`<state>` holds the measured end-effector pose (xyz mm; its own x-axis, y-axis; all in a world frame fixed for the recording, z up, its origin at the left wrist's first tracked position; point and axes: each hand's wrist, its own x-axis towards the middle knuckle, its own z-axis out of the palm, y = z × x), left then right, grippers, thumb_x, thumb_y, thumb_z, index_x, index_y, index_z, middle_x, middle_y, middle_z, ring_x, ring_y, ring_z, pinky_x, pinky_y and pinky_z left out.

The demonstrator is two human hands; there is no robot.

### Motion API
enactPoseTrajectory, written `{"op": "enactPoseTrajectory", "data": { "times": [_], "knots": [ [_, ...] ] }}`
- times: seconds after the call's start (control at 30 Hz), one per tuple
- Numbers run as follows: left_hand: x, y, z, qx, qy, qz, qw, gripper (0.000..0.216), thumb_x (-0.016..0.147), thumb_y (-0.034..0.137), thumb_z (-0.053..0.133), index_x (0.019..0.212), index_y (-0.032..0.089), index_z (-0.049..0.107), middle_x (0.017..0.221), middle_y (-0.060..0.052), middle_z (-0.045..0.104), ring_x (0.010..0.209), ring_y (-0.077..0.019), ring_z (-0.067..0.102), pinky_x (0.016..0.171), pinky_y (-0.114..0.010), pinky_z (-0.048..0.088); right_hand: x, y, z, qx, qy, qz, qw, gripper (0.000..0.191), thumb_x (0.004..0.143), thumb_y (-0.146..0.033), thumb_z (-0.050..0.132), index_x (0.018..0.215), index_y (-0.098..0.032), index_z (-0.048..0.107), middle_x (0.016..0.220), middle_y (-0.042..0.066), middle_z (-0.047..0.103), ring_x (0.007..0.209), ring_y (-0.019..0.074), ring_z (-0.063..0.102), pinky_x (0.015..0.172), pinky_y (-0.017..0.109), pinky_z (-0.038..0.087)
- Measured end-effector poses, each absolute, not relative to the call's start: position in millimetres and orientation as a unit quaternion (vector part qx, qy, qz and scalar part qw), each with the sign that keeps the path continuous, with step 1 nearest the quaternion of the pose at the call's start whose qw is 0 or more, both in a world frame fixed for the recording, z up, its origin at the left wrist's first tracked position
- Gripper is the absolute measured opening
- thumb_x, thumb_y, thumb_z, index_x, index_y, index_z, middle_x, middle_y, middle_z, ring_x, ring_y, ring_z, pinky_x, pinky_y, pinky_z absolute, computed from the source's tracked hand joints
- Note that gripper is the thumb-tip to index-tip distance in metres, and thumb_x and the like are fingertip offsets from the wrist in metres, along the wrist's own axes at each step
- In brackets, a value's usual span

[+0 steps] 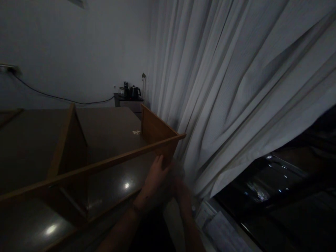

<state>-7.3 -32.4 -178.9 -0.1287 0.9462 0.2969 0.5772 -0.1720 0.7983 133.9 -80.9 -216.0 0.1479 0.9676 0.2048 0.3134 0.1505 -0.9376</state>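
Observation:
A wooden shelf unit (115,157) with a brown frame and upright dividers stretches across the left and middle of the view. Close to its right end panel (168,154) is my left hand (156,171), its fingers curled; whether it touches the panel is unclear. My right hand (181,192) is beside it on the right, smeared by motion, and its fingers cannot be made out. A pale, hazy blur lies around the fingers of my right hand; what it is does not show. The room is dim.
White curtains (207,77) hang along the right side. A black kettle (134,91) stands on a small cabinet (131,104) at the back, with a dark cord (78,103) along the wall. Glossy dark surfaces (278,175) and a pale folded cloth-like item (223,231) are low on the right.

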Motion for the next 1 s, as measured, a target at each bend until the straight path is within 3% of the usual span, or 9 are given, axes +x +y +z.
{"op": "enactPoseTrajectory", "data": {
  "times": [0.23,0.43,0.6,0.73,0.83,1.0],
  "knots": [
    [-7,-34,-176,0.626,0.616,0.432,0.205,0.063,0.085,0.058,0.05,0.132,0.015,0.046,0.135,-0.015,0.051,0.125,-0.0279,0.05,0.103,-0.038,0.042,133,-74,-217,-0.544,-0.565,0.325,0.528,0.056,0.085,-0.064,0.044,0.083,-0.016,0.071,0.06,0.006,0.067,0.055,0.0186,0.063,0.051,0.027,0.049],
    [-8,-33,-178,0.626,0.613,0.437,0.204,0.058,0.085,0.054,0.053,0.13,0.018,0.048,0.133,-0.014,0.052,0.125,-0.0279,0.05,0.101,-0.039,0.043,136,-79,-215,-0.537,-0.581,0.3,0.533,0.044,0.088,-0.05,0.048,0.11,-0.015,0.064,0.081,0.009,0.072,0.072,0.0201,0.068,0.065,0.029,0.053],
    [-8,-34,-178,0.627,0.608,0.442,0.202,0.056,0.085,0.053,0.053,0.13,0.019,0.048,0.132,-0.013,0.053,0.123,-0.0275,0.051,0.102,-0.039,0.043,140,-84,-221,-0.55,-0.617,0.256,0.501,0.041,0.088,-0.047,0.048,0.114,-0.018,0.062,0.104,0.012,0.071,0.09,0.0221,0.069,0.076,0.031,0.053],
    [-9,-33,-180,0.629,0.606,0.442,0.202,0.057,0.085,0.054,0.053,0.129,0.018,0.048,0.131,-0.014,0.053,0.122,-0.0277,0.052,0.101,-0.039,0.043,140,-81,-224,-0.544,-0.589,0.281,0.527,0.043,0.085,-0.052,0.052,0.104,-0.016,0.066,0.09,0.011,0.073,0.079,0.0217,0.069,0.068,0.03,0.054],
    [-9,-31,-182,0.628,0.607,0.445,0.197,0.058,0.085,0.053,0.054,0.13,0.018,0.047,0.132,-0.013,0.053,0.123,-0.0279,0.052,0.103,-0.04,0.042,139,-76,-225,-0.523,-0.544,0.365,0.545,0.046,0.08,-0.057,0.058,0.092,-0.015,0.07,0.073,0.009,0.072,0.067,0.0208,0.068,0.059,0.028,0.053],
    [-8,-31,-181,0.623,0.619,0.431,0.208,0.065,0.085,0.057,0.052,0.133,0.015,0.045,0.138,-0.016,0.048,0.127,-0.0292,0.048,0.106,-0.04,0.04,134,-75,-226,-0.487,-0.47,0.488,0.551,0.049,0.074,-0.057,0.066,0.096,-0.014,0.072,0.069,0.008,0.071,0.065,0.0208,0.067,0.058,0.028,0.052]
  ]
}}
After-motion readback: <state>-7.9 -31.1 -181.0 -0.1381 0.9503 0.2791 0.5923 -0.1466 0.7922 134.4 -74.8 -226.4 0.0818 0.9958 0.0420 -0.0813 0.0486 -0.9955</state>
